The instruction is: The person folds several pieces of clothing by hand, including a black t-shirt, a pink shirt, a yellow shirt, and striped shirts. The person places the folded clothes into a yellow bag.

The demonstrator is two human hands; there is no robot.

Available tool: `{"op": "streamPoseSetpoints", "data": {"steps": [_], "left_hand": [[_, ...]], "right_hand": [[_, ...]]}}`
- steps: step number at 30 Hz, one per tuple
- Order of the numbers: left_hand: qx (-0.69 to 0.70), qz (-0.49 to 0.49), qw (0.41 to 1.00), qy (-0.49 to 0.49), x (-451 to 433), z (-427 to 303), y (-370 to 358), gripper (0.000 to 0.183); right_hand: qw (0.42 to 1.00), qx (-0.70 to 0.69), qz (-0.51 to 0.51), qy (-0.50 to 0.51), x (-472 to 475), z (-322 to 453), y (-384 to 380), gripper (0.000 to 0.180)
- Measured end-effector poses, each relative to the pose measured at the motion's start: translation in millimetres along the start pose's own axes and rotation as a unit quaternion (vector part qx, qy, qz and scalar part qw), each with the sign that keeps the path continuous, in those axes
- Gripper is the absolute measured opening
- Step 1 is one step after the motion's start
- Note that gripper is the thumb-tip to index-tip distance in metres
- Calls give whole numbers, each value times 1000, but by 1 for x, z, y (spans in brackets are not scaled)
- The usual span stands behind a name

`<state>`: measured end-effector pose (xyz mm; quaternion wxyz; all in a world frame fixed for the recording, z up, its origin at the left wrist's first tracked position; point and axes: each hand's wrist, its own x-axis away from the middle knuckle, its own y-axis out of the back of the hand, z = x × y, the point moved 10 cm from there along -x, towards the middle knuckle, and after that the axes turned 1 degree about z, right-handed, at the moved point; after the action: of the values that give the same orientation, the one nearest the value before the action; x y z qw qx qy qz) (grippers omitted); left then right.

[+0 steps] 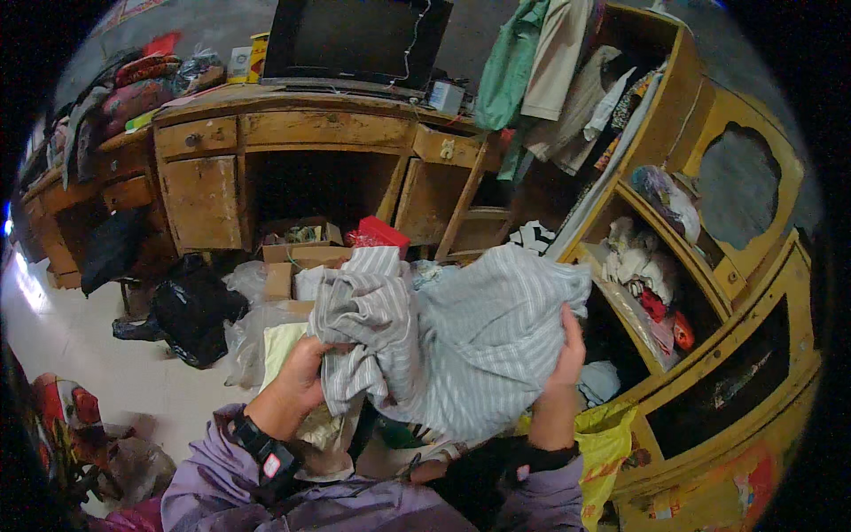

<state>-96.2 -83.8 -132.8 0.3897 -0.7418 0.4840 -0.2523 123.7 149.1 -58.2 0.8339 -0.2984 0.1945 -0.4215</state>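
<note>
A grey-and-white striped cloth garment (488,339) is spread between my two hands, above my lap. Its left part is bunched in folds, and my left hand (302,379) grips it there with the thumb on top. At its right edge, my right hand (565,359) holds the cloth from the side, fingers partly hidden behind it. Both wrists wear dark bands. Below the cloth, pale fabric (326,435) lies near my left forearm, and a yellow plastic bag (605,452) hangs beside my right forearm.
Ahead stands a worn wooden desk (326,130) with a television (356,40). An open wooden wardrobe (671,120) with hanging and piled clothes is on the right. Cardboard boxes (309,256), a red box (383,234) and a black plastic bag (193,309) lie on the floor ahead.
</note>
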Motion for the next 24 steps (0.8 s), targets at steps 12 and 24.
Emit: {"op": "streamPoseSetpoints", "data": {"steps": [12, 24], "left_hand": [[111, 89, 990, -17, 3, -13, -3, 43], [-38, 1, 998, 44, -3, 37, -79, 64]], "right_hand": [[974, 82, -104, 182, 15, 87, 49, 49], [528, 723, 296, 333, 92, -83, -158, 75]]}}
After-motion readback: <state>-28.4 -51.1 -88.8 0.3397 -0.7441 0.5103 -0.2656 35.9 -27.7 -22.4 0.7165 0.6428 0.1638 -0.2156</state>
